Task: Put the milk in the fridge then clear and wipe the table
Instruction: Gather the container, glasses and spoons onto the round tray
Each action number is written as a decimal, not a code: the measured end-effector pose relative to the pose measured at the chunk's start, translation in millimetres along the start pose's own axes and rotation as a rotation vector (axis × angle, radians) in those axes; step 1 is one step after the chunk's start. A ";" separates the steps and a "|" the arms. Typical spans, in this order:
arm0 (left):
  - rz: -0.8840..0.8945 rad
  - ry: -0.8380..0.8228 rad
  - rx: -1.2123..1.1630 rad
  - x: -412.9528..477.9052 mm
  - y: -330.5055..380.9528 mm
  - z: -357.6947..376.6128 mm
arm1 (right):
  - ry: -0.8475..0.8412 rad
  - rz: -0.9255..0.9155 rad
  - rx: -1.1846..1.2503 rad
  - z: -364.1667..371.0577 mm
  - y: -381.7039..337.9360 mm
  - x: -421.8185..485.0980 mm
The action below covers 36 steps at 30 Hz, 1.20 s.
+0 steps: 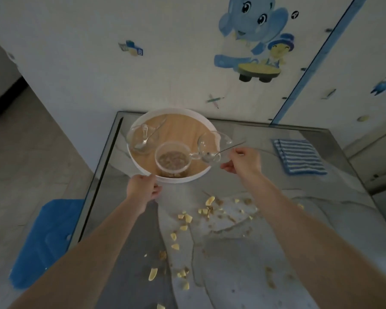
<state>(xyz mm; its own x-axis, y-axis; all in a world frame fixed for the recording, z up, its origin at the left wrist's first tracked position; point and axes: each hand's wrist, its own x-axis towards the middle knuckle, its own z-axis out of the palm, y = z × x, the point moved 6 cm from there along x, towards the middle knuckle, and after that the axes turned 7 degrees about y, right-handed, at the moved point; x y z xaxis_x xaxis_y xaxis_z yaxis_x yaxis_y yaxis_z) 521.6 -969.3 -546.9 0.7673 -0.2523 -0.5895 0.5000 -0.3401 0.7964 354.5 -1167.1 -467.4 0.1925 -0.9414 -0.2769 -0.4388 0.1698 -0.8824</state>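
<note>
A round white tray (201,121) with a wooden floor stands at the table's far left corner. On it are a clear glass bowl (133,138) with a spoon inside and a clear measuring cup (172,159) holding cereal. My left hand (143,189) grips the tray's near rim. My right hand (243,160) holds a second glass bowl (212,146) at the tray's right edge, a spoon (228,148) lying in it. Food scraps (206,208) lie scattered over the glass-topped marble table (310,219). A blue-and-white striped cloth (299,156) lies at the far right. No milk is in view.
The wall with cartoon stickers (254,39) stands right behind the table. A blue chair seat (45,239) sits to the left of the table, below its edge. Grey tiled floor (31,152) lies to the left.
</note>
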 end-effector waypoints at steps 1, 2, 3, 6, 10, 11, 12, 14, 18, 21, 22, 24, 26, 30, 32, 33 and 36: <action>-0.008 0.016 -0.025 8.4 -0.6 1.6 | 0.007 -0.002 0.013 6.2 -1.9 11.7; -0.009 0.026 -0.047 18.8 0.1 4.8 | 0.014 -0.009 0.020 14.6 -4.8 25.8; -0.009 0.030 -0.053 24.0 -1.1 5.6 | 0.029 -0.002 0.024 20.2 -5.8 35.0; 0.004 0.017 -0.033 39.1 -7.5 10.6 | 0.061 0.024 -0.001 39.2 -1.9 60.9; 0.026 0.003 -0.026 49.4 -7.8 14.0 | 0.055 0.016 -0.061 61.3 3.6 78.0; 0.026 -0.004 -0.019 49.3 -6.7 14.8 | 0.047 0.021 -0.073 64.3 5.4 78.9; 0.021 -0.004 -0.012 50.3 -6.5 14.4 | 0.036 0.033 -0.085 68.0 7.8 79.2; 0.002 -0.010 -0.009 51.3 -6.7 14.3 | 0.023 0.053 -0.093 72.5 12.0 78.8; -0.012 -0.009 0.006 53.2 -7.6 13.4 | 0.013 0.081 -0.124 76.3 20.1 83.0; -0.009 0.001 0.023 53.6 -8.2 13.0 | 0.005 0.079 -0.139 75.7 24.3 83.3; -0.006 0.006 0.031 53.2 -7.7 12.8 | 0.001 0.070 -0.138 75.1 24.3 82.1; -0.002 0.012 0.045 50.7 -6.5 13.3 | 0.000 0.060 -0.138 73.7 25.7 80.2; -0.007 0.018 0.049 50.4 -4.6 14.5 | 0.003 0.051 -0.142 73.5 25.8 79.1; -0.012 0.030 0.058 48.1 -5.4 13.5 | 0.026 0.041 -0.077 67.8 24.2 68.6; -0.006 0.040 0.061 45.7 -7.8 11.3 | 0.044 0.026 -0.021 57.9 25.1 57.8; -0.010 0.042 0.056 42.1 -9.6 10.6 | 0.052 0.014 0.000 50.0 26.5 50.6; -0.018 0.031 0.052 21.0 -10.6 10.8 | 0.071 0.016 0.080 23.5 35.1 23.4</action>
<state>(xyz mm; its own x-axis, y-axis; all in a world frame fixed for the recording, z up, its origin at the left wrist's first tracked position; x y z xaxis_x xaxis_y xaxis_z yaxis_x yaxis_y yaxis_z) 528.1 -980.8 -569.2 0.7707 -0.2177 -0.5989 0.4931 -0.3917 0.7768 364.3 -1176.3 -513.8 0.1217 -0.9562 -0.2663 -0.3693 0.2054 -0.9063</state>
